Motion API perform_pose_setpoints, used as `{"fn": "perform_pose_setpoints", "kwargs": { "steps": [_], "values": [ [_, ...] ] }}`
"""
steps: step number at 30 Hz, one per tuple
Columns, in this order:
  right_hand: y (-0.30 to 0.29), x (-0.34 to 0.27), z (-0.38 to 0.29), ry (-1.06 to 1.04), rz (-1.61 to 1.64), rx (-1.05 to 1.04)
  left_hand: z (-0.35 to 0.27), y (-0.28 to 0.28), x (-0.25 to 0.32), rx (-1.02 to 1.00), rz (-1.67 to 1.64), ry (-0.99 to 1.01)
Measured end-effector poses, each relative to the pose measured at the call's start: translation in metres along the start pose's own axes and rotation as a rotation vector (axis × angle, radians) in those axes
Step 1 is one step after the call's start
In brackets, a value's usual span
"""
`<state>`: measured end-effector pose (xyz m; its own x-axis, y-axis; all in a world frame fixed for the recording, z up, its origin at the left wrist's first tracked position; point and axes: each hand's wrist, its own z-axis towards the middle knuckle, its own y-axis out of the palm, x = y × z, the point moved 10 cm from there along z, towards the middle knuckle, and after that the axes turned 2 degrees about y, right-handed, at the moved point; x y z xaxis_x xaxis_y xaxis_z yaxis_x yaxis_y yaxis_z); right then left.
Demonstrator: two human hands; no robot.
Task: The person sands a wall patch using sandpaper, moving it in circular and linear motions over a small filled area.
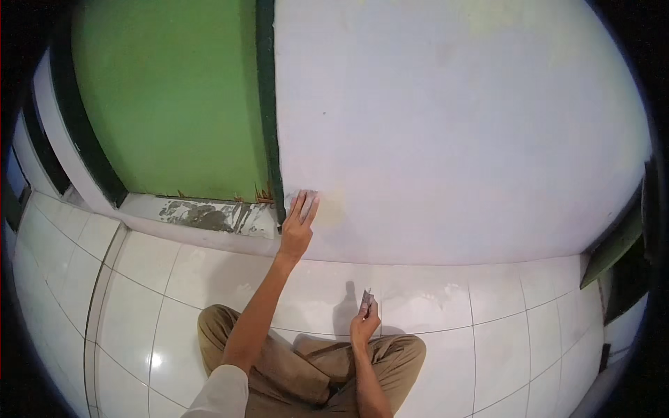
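Note:
My left hand reaches forward to the lower wall, beside the dark green door frame. Its fingers press a thin grey sheet, which looks like sandpaper, flat on the wall's surface. The sheet is mostly covered by those fingers. Over my right knee, my right hand pinches a small grey folded piece between thumb and fingers. What that piece is made of cannot be made out; its tip is pale and points up, apart from the wall.
A green door panel has splintered wood at its bottom edge. Below it, the white sill bears grey smears. I sit cross-legged in brown trousers on white floor tiles. A dark green board stands at the far right.

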<state>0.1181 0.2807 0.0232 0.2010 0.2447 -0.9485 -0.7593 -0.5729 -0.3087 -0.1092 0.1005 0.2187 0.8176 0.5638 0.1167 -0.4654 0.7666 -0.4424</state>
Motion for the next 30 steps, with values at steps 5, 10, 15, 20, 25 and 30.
{"fn": "perform_pose_setpoints", "kwargs": {
  "steps": [5, 10, 15, 20, 25, 30],
  "values": [
    [-0.003, -0.007, 0.002, -0.058, 0.048, 0.020, -0.076, 0.049, -0.001, -0.335, -0.064, 0.110],
    [-0.007, 0.000, 0.006, -0.089, 0.113, 0.093, -0.134, 0.038, 0.004, -0.469, -0.426, -0.071],
    [0.020, 0.067, 0.015, 0.297, 0.487, -0.123, -0.028, -0.020, -0.003, -0.239, -0.181, -0.011],
    [0.016, 0.076, 0.020, 0.148, 0.301, -0.053, 0.034, -0.020, 0.002, -0.180, 0.053, 0.202],
    [0.017, 0.058, 0.010, 0.340, 0.408, -0.123, 0.004, 0.003, -0.011, -0.180, -0.005, 0.203],
    [0.009, 0.068, 0.017, 0.288, 0.386, -0.072, -0.067, 0.035, -0.004, -0.509, -0.171, 0.317]
  ]
}}
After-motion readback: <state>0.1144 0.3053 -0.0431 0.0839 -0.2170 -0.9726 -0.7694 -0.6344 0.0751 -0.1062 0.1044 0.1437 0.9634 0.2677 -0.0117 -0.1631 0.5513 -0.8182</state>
